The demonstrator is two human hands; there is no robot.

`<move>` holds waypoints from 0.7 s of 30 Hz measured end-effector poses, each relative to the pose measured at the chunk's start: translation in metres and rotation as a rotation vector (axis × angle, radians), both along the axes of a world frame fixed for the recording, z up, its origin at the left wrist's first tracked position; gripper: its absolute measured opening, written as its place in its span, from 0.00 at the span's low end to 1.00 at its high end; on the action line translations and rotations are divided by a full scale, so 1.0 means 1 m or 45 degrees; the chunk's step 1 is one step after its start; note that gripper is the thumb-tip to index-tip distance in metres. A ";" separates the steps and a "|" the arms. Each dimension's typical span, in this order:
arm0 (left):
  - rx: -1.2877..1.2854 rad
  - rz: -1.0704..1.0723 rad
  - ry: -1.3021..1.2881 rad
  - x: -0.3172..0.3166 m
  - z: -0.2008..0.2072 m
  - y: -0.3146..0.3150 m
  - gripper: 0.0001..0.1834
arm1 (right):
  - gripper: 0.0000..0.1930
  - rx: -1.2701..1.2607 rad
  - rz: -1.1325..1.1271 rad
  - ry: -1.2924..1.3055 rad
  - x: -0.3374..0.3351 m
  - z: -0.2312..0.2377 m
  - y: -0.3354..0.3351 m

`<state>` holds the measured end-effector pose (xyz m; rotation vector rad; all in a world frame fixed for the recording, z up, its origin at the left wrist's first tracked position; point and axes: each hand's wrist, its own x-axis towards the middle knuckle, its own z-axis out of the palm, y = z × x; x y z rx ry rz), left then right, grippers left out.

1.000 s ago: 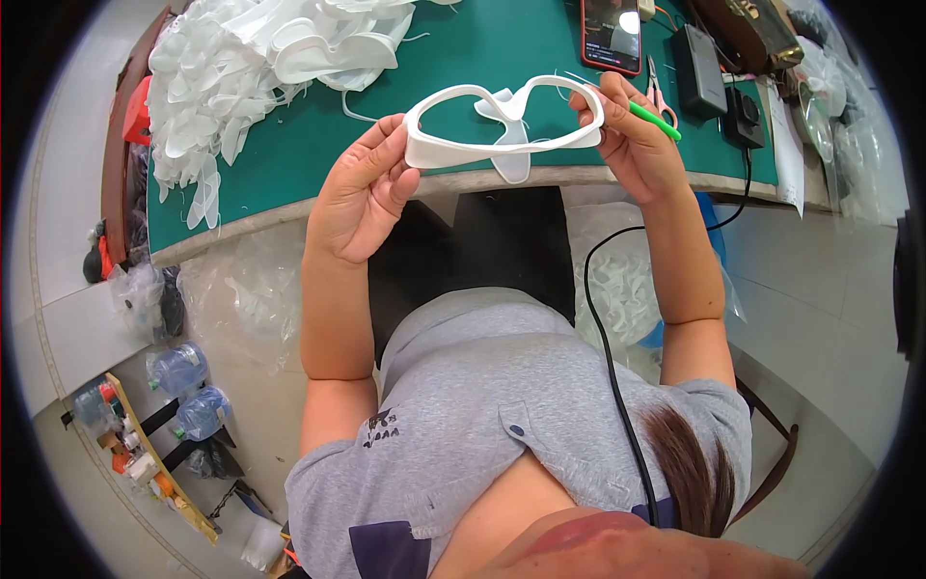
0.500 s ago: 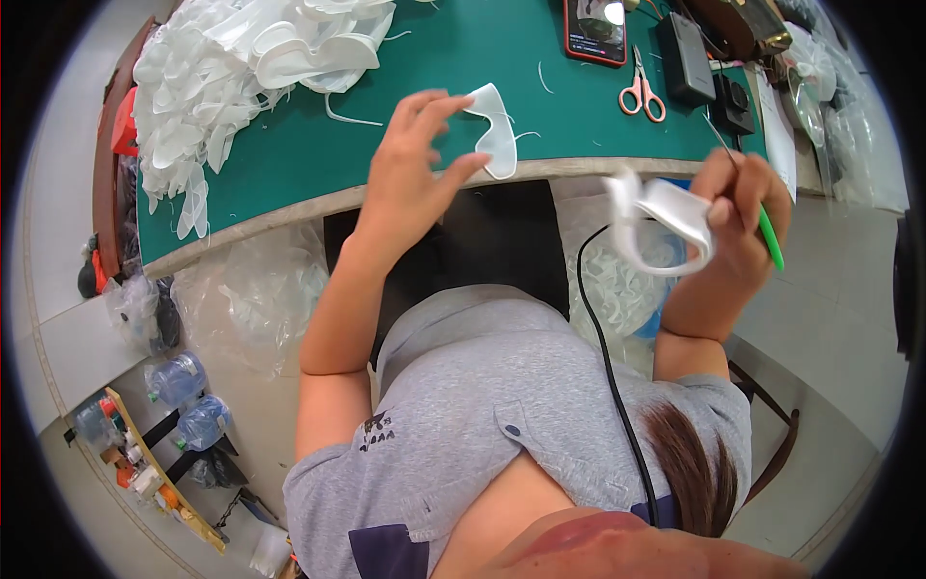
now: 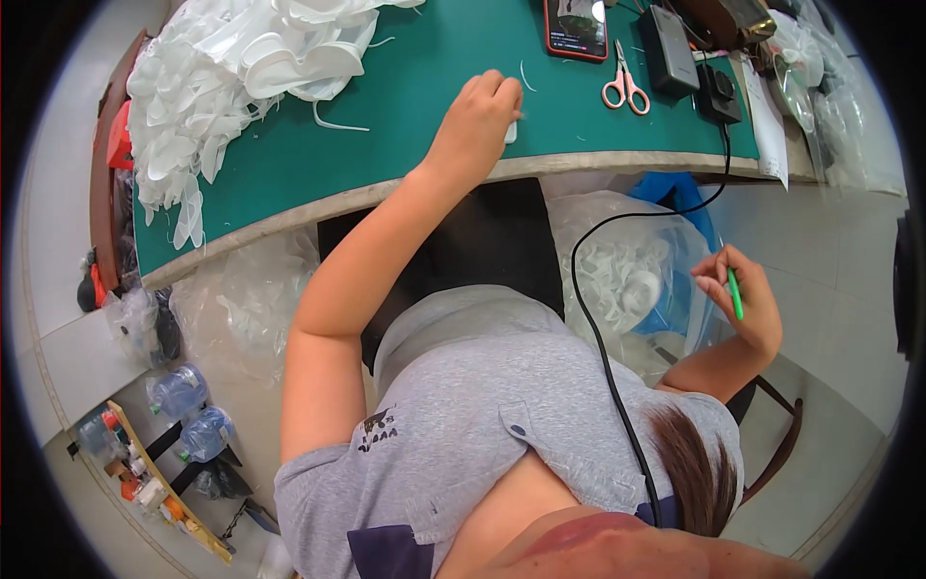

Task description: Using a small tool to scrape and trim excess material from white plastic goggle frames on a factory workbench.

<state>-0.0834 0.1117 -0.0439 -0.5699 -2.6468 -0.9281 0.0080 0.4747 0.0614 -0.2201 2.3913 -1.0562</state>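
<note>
My left hand (image 3: 473, 125) is over the green table, its fingers bent and closed on a small white moulded piece (image 3: 511, 132). Only a corner of that piece shows past the fingertips. Out to the right, beyond the table edge, my right hand (image 3: 745, 297) is closed around a slim green-handled tool (image 3: 735, 292) with a thin metal tip. A big heap of white curved pieces (image 3: 222, 87) covers the table's left side.
Pink-handled scissors (image 3: 625, 87), a phone (image 3: 576, 27) and a black box (image 3: 668, 50) lie at the far right. Below the table edge, a clear plastic bag (image 3: 617, 280) holds more white pieces. A black cable (image 3: 598, 333) crosses from table to chest.
My right hand has moved down and right; the white piece is gone from it, while the green tool stays. My left hand has reached right and closed over the white piece lying on the table.
</note>
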 end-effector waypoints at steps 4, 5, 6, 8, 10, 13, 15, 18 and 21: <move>0.148 -0.043 0.139 -0.029 -0.002 0.012 0.08 | 0.15 -0.118 0.009 0.110 -0.014 0.004 -0.018; 0.035 -0.010 0.042 -0.030 0.000 0.014 0.08 | 0.15 -0.115 0.006 0.115 -0.016 0.004 -0.021; -0.079 0.025 -0.056 -0.031 0.001 0.014 0.08 | 0.15 -0.124 0.046 0.147 -0.019 0.004 -0.024; -0.131 -0.012 -0.053 -0.034 0.002 0.011 0.08 | 0.15 -0.132 0.091 0.180 -0.025 0.004 -0.030; -0.185 -0.041 -0.054 -0.032 0.004 0.003 0.08 | 0.15 -0.170 0.138 0.210 -0.029 0.003 -0.034; -0.154 -0.019 0.067 -0.019 0.020 -0.028 0.06 | 0.15 -0.205 0.122 0.225 -0.033 0.000 -0.038; -0.044 0.131 0.129 -0.008 0.043 -0.069 0.06 | 0.15 -0.210 0.117 0.227 -0.034 0.001 -0.036; -0.062 0.813 0.357 0.008 0.085 -0.146 0.06 | 0.16 -0.201 0.096 0.218 -0.037 -0.001 -0.033; -0.323 1.038 0.386 0.016 0.109 -0.288 0.13 | 0.16 -0.257 0.143 0.226 -0.050 -0.001 -0.046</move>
